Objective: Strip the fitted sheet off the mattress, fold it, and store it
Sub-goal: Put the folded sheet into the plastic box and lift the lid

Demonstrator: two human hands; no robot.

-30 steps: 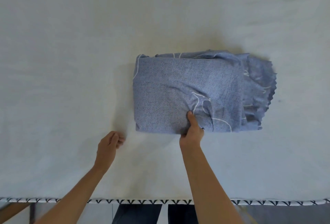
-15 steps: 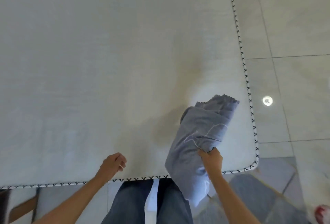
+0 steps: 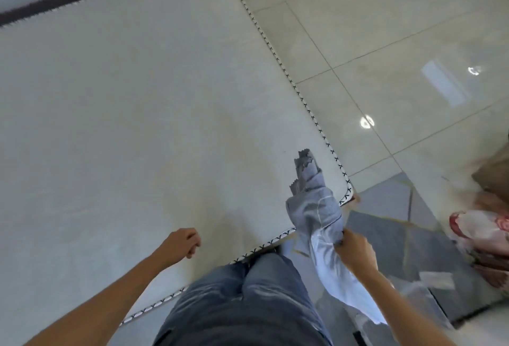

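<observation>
Storing step; my right hand (image 3: pixel 354 248) grips the folded sheet (image 3: pixel 314 208) at 4 o'clock; left hand (image 3: pixel 183 243) loosely curled, empty, over the mattress (image 3: pixel 137 125); next I carry it to storage.

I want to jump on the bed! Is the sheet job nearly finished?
Nearly. Done: the mattress is bare and the sheet is folded into a bundle. In hand: the right hand grips it near the mattress corner; the left hand holds nothing. Left: putting it away.
</observation>
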